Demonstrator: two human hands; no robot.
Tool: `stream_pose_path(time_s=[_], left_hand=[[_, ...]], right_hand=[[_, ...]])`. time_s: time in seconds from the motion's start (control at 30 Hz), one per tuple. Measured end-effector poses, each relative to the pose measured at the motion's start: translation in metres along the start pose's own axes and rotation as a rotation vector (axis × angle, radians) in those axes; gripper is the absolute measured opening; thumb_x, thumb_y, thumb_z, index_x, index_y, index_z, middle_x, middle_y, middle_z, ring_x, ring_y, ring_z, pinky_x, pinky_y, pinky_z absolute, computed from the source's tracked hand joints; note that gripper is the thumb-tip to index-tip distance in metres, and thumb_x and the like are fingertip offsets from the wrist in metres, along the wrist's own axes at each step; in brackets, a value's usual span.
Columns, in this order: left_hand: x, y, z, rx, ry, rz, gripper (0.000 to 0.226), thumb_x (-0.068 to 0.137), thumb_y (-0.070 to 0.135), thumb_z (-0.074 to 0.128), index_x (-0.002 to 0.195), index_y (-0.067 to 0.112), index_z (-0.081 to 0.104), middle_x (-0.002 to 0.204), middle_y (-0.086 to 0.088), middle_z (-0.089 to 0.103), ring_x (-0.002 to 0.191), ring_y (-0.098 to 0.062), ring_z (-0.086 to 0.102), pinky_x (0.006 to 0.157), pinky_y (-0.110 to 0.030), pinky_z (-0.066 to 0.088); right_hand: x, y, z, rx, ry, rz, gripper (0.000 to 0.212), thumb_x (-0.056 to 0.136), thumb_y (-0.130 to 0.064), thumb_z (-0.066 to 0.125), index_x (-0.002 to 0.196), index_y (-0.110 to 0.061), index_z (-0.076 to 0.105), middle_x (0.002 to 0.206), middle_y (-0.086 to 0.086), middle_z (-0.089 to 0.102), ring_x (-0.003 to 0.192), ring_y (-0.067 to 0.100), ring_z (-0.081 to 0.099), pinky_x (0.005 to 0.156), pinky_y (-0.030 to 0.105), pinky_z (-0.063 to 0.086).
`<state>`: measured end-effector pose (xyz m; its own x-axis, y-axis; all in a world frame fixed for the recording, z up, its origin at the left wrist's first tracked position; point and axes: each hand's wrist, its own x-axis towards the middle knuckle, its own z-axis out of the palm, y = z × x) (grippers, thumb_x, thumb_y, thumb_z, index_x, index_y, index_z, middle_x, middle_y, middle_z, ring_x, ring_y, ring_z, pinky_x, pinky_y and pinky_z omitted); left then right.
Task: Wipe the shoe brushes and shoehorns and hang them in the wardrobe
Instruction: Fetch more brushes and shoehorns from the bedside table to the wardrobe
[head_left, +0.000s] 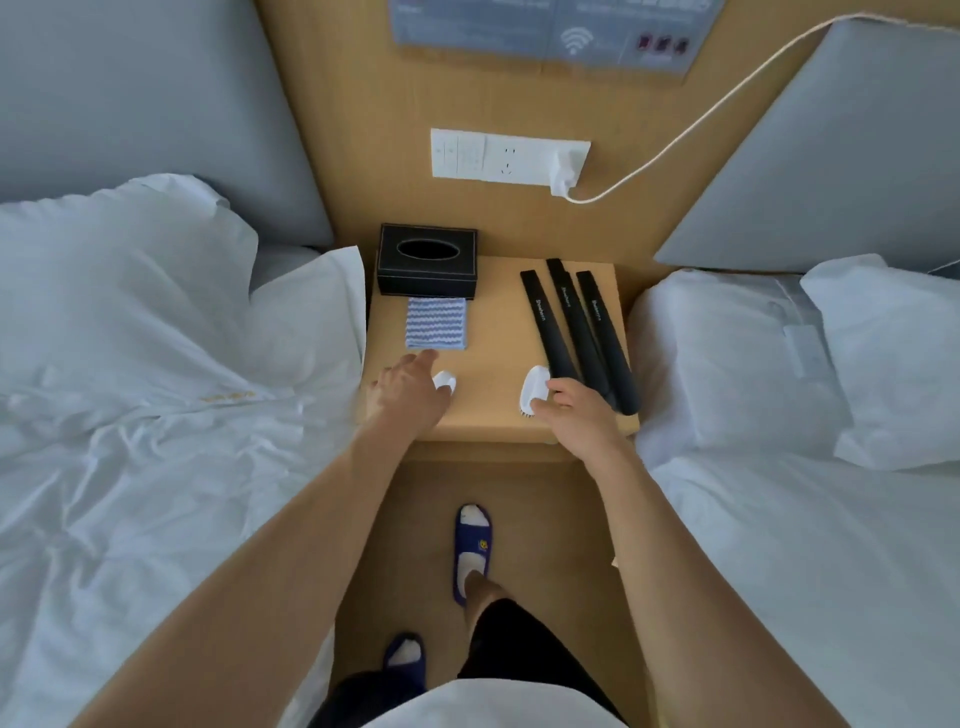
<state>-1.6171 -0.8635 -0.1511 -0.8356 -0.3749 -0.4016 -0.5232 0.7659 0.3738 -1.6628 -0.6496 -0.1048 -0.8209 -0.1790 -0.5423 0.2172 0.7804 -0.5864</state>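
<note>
Two hands over the nightstand (498, 415), working at its near edge. My right hand (576, 415) has its thumb and fingertips closing on a white shoe brush (534, 387), bristles showing at its near end; I read it as a light pinch. My left hand (410, 387) reaches forward with fingers extended and relaxed, holding nothing, beside a second small white brush (445, 382) (partly hidden, so I cannot tell if it touches).

Outward: three black shoehorns (576, 332) lie side by side on the right half of the top, just beyond the right hand. A folded blue-and-white striped cloth (436, 323) sits ahead of the left hand, touching the front of a black tissue box (427, 260). White beds flank both sides.

Progress, by my judgement: barely begun. Cloth folded and untouched, nothing wiped that I can see, no wardrobe in view. All five items remain to wipe and hang.

Writing: each shoehorn carries small white lettering, seemingly "Shoehorn." A wall placard (545, 31) shows a WiFi symbol; its text is illegible.
</note>
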Motion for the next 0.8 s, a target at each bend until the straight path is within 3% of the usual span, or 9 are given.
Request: stream_pose_path(time_s=[0.17,0.3,0.47,0.63,0.8], left_hand=[[0.067,-0.001,0.022,-0.068,-0.133,-0.099,0.057,0.096,0.043,0.054,0.148,0.028,0.037,0.144,-0.003,0.052,0.127,-0.028,0.052,0.098,-0.036,0.044],[0.100,-0.010,0.047,-0.188,-0.240,-0.209,0.061,0.093,0.034,0.061,0.148,0.025,0.038,0.148,-0.005,0.048,0.132,-0.028,0.048,0.105,-0.037,0.044],[0.124,-0.024,0.081,-0.205,-0.284,-0.287,0.062,0.089,0.030,0.068,0.144,0.019,0.043,0.139,-0.010,0.055,0.124,-0.032,0.052,0.090,-0.032,0.043],[0.143,-0.024,0.099,-0.166,-0.270,-0.325,0.047,0.089,0.020,0.067,0.134,0.018,0.051,0.131,-0.009,0.060,0.118,-0.030,0.055,0.098,-0.035,0.045],[0.159,-0.019,0.103,-0.146,-0.278,-0.374,0.031,0.093,0.030,0.056,0.118,0.016,0.066,0.118,-0.013,0.063,0.101,-0.031,0.059,0.085,-0.031,0.047]], right_hand=[[0.083,0.004,0.003,0.146,-0.066,0.176,0.048,0.096,-0.034,0.059,0.141,-0.020,0.052,0.145,0.003,0.050,0.126,0.023,0.051,0.089,0.031,0.041],[0.140,0.018,0.018,0.266,-0.058,0.369,0.047,0.096,-0.029,0.062,0.139,-0.011,0.053,0.139,0.009,0.054,0.123,0.028,0.054,0.101,0.040,0.047],[0.190,0.038,0.040,0.369,-0.045,0.542,0.054,0.093,-0.026,0.066,0.140,-0.007,0.048,0.137,0.013,0.054,0.124,0.031,0.053,0.103,0.042,0.047],[0.219,0.046,0.049,0.477,-0.049,0.663,0.058,0.091,-0.024,0.068,0.142,-0.006,0.046,0.139,0.014,0.053,0.126,0.031,0.053,0.106,0.044,0.046],[0.232,0.045,0.041,0.637,-0.081,0.789,0.044,0.093,-0.015,0.066,0.134,-0.001,0.054,0.128,0.015,0.064,0.120,0.026,0.060,0.098,0.038,0.052]])
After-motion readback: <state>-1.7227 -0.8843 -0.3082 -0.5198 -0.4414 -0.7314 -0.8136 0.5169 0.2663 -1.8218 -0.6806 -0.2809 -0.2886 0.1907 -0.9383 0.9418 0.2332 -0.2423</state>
